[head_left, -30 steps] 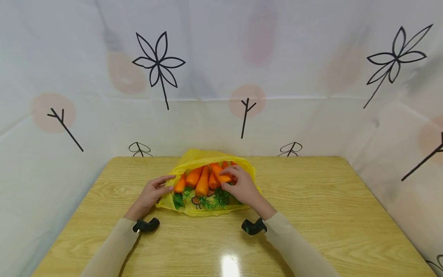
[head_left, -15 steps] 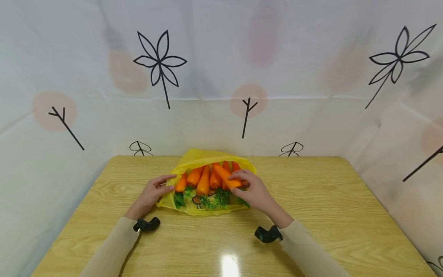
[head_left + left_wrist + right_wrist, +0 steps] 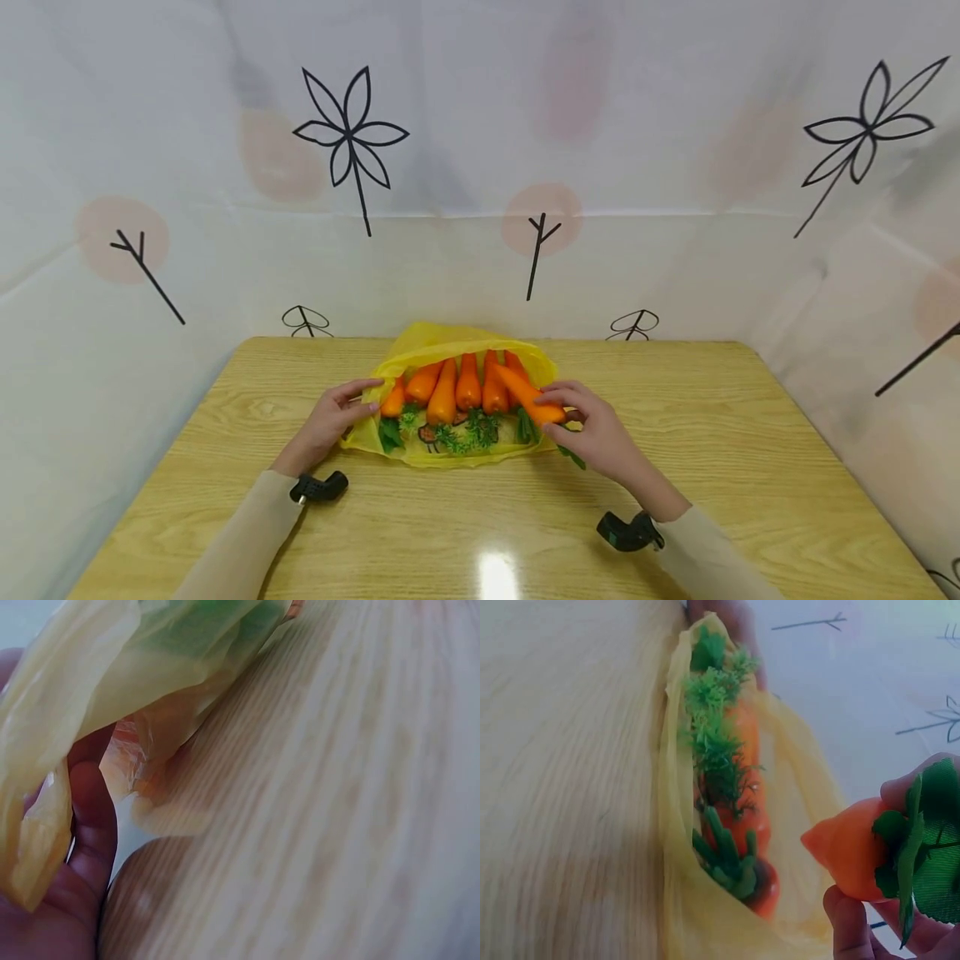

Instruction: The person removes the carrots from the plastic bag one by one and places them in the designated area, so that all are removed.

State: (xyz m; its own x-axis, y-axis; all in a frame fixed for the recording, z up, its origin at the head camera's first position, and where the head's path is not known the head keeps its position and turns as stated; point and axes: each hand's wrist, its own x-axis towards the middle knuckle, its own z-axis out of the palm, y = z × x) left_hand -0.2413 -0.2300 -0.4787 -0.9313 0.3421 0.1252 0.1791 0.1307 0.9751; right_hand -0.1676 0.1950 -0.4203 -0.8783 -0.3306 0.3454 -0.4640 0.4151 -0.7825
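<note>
In the head view, a yellow plastic bag (image 3: 420,337) lies with its mouth facing me, several orange carrots (image 3: 468,385) and their green tops (image 3: 480,429) inside. My left hand (image 3: 324,423) grips the left edge of the opening; the left wrist view has the yellow film (image 3: 82,682) folded between thumb and fingers. Beside the right edge, my right hand (image 3: 600,433) pinches one carrot (image 3: 521,393) near its leafy end. That carrot slants over the bag's mouth, its tip still overlapping the others. Flat green leaves (image 3: 937,840) spread from its end in the right wrist view.
A wooden table (image 3: 735,483) carries the bag near its far edge. Behind it hangs a white cloth (image 3: 465,158) printed with black plant drawings and pale pink patches. Black wrist cameras (image 3: 630,532) sit at both cuffs.
My right hand has moved right and toward me, drawing the carrot from among the others to the bag's right edge. The left hand has stayed on the bag.
</note>
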